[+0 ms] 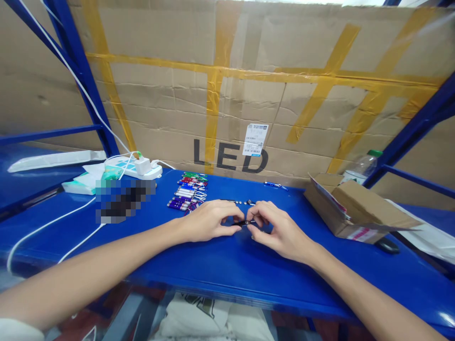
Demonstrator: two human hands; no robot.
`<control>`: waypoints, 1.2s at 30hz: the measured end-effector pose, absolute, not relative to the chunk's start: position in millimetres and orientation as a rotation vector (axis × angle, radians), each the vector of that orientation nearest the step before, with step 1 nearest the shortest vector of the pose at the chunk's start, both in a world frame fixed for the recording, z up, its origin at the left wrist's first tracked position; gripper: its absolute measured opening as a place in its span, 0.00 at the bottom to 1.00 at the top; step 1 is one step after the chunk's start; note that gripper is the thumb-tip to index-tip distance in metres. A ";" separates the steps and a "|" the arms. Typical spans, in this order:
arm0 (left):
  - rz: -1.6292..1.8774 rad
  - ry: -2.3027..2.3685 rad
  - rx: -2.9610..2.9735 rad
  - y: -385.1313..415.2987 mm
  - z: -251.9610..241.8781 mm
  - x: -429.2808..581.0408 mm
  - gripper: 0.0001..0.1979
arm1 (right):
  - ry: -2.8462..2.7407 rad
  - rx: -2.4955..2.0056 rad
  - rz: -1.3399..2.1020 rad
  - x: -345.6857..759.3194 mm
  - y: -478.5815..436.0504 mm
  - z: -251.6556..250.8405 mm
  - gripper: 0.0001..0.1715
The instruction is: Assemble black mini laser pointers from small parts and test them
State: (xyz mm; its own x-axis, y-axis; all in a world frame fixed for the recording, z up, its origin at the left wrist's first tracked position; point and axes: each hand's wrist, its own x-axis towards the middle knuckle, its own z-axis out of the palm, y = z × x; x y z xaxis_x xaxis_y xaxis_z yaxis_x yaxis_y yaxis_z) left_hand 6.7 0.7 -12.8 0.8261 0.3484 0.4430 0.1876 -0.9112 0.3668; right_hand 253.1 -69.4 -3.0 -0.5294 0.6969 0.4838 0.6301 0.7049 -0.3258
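Note:
My left hand (213, 220) pinches a slim black keychain flashlight (239, 223) between thumb and fingers, just above the blue tabletop. At its silver right end, my right hand (275, 227) is closed with thumb and fingertips on it; what exactly they grip is partly hidden. Beyond the fingertips lie small round silver pieces (245, 202) and a small dark part (250, 202). To the left of them is a row of keychain flashlights (186, 193) in green, red, blue, silver and purple, with cords or clips at their right ends. One blue keychain flashlight (272, 184) lies apart at the back.
An open cardboard box (337, 203) stands at right, with a dark object (387, 245) beside it and a green-capped bottle (364, 166) behind. At left are a power strip (142, 166), white cables (46, 225) and a tissue pack (83, 182). Large taped cardboard (170, 109) closes the back.

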 end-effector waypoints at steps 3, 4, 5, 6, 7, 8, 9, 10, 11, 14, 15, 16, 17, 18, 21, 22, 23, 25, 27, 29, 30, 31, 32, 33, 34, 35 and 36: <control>0.755 0.388 2.707 1.4 -13.2 6.9 0.07 | -2.305 -1.014 0.132 253.5 -68.7 -3.4 0.04; 0.757 0.389 2.708 1.5 -13.1 6.9 0.07 | -2.300 -1.016 0.130 253.6 -68.7 -3.3 0.04; 0.758 0.394 2.709 1.5 -13.0 6.8 0.07 | -2.296 -1.016 0.130 253.6 -68.8 -3.1 0.04; 0.758 0.399 2.711 1.6 -12.8 6.7 0.07 | -2.294 -1.015 0.132 253.6 -68.9 -3.0 0.04; 0.755 0.405 2.713 1.7 -12.7 6.6 0.07 | -2.293 -1.014 0.133 253.6 -69.0 -2.9 0.03; 0.752 0.408 2.715 1.9 -12.7 6.3 0.07 | -2.294 -1.013 0.134 253.6 -69.1 -2.9 0.03; 0.750 0.409 2.716 2.2 -12.8 6.1 0.07 | -2.296 -1.013 0.134 253.6 -69.2 -2.9 0.03; 0.750 0.410 2.717 2.7 -13.2 5.8 0.07 | -2.297 -1.013 0.133 253.7 -69.2 -2.9 0.02; 0.752 0.411 2.719 3.2 -13.6 5.6 0.07 | -2.298 -1.013 0.133 253.9 -69.3 -2.8 0.02; 0.762 0.417 2.724 5.2 -15.3 5.2 0.08 | -2.300 -1.006 0.137 254.9 -69.5 -1.7 0.02; 0.765 0.416 2.724 5.7 -15.7 5.2 0.08 | -2.300 -1.009 0.136 255.5 -69.6 -1.0 0.02; 0.770 0.410 2.720 6.0 -15.9 5.1 0.08 | -2.299 -1.017 0.131 256.2 -69.7 -0.1 0.02; 0.778 0.404 2.715 6.2 -15.8 5.1 0.08 | -2.301 -1.033 0.121 257.0 -69.7 0.9 0.03; 0.786 0.398 2.709 6.2 -15.5 5.0 0.08 | -2.308 -1.054 0.109 257.7 -69.7 2.0 0.03; 0.811 0.400 2.690 5.4 -14.2 4.5 0.07 | -2.406 -1.144 0.103 259.5 -69.3 5.4 0.04; 0.817 0.408 2.685 5.2 -13.9 4.3 0.07 | -2.460 -1.181 0.121 259.8 -69.2 6.3 0.04; 0.824 0.416 2.680 5.0 -13.7 4.1 0.07 | -2.512 -1.220 0.149 260.1 -69.1 7.1 0.04; 0.841 0.434 2.667 5.1 -14.0 3.9 0.07 | -2.583 -1.291 0.204 260.3 -69.3 8.2 0.02; 0.861 0.459 2.658 5.7 -14.9 3.9 0.07 | -2.613 -1.333 0.240 260.3 -69.7 8.9 0.03; 0.875 0.495 2.655 6.2 -16.0 4.2 0.06 | -2.641 -1.345 0.258 260.2 -70.4 9.5 0.03; 0.878 0.513 2.655 6.4 -16.4 4.3 0.06 | -2.654 -1.347 0.267 260.2 -70.8 9.8 0.03; 0.877 0.528 2.654 6.5 -16.6 4.5 0.06 | -2.665 -1.348 0.276 260.3 -71.1 10.1 0.03; 0.873 0.539 2.652 6.5 -16.8 4.6 0.06 | -2.672 -1.350 0.285 260.4 -71.3 10.3 0.04; 0.867 0.547 2.651 6.4 -16.7 4.6 0.06 | -2.675 -1.351 0.296 260.6 -71.5 10.5 0.05; 0.860 0.551 2.651 6.2 -16.5 4.7 0.06 | -2.675 -1.352 0.307 260.7 -71.4 10.5 0.05; 0.853 0.553 2.653 5.9 -16.3 4.7 0.06 | -2.675 -1.350 0.316 260.9 -71.2 10.4 0.05; 0.846 0.554 2.655 5.6 -16.0 4.7 0.06 | -2.674 -1.347 0.324 261.0 -70.9 10.2 0.05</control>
